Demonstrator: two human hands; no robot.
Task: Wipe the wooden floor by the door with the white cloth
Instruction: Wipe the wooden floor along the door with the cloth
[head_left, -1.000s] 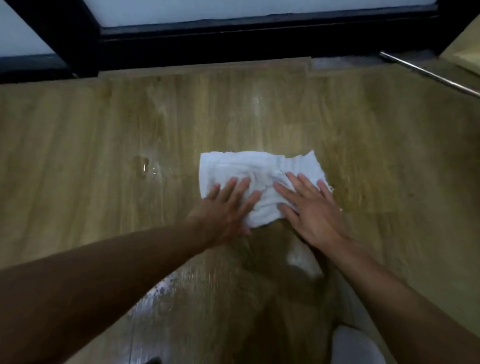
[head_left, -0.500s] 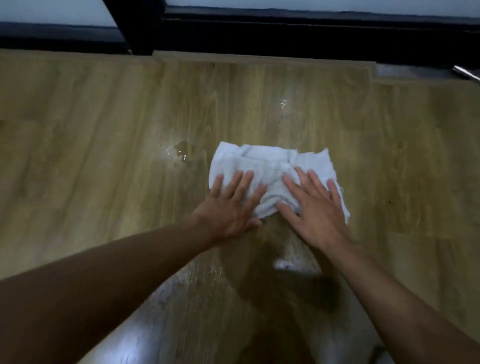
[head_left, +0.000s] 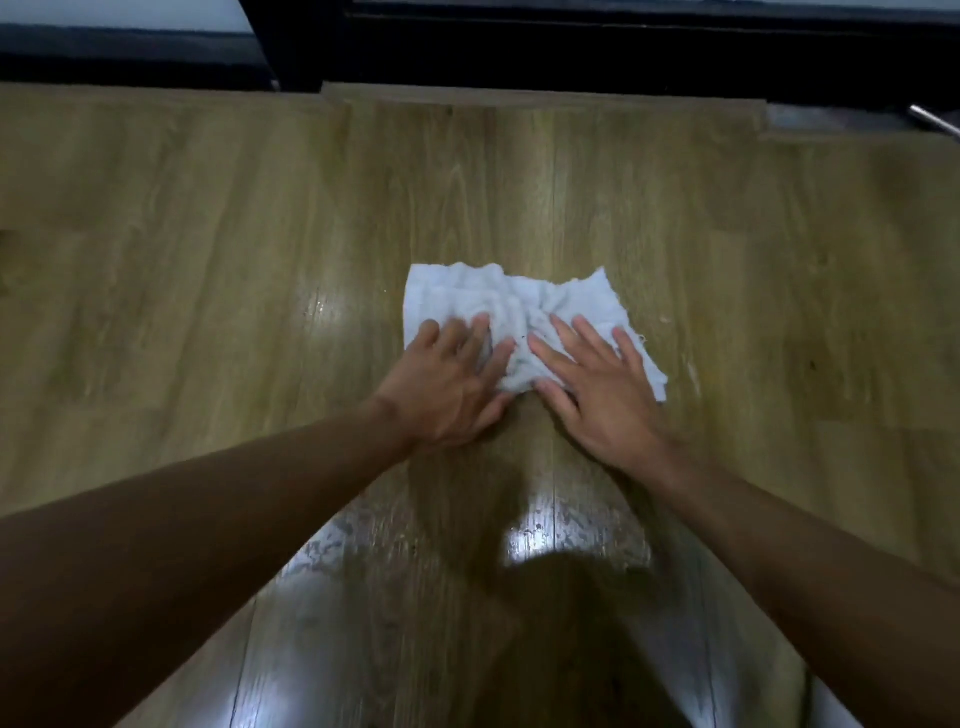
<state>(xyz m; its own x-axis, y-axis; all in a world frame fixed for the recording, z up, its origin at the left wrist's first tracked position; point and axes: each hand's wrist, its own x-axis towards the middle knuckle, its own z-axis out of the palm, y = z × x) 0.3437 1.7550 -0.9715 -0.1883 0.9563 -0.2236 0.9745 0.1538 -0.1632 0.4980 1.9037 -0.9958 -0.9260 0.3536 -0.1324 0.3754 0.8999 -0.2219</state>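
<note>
Quick count from what I can see: one white cloth (head_left: 498, 296), just the one. Two hands, meaning one left hand (head_left: 447, 392) and one right hand (head_left: 605, 397). One wooden floor (head_left: 208, 234), one dark door frame (head_left: 571, 57) running along the top edge, and a single thin metal rod (head_left: 935, 120) poking in at the top right corner.

White cloth (head_left: 511, 301) bunched tighter at its middle, water drop beside it gone
</note>
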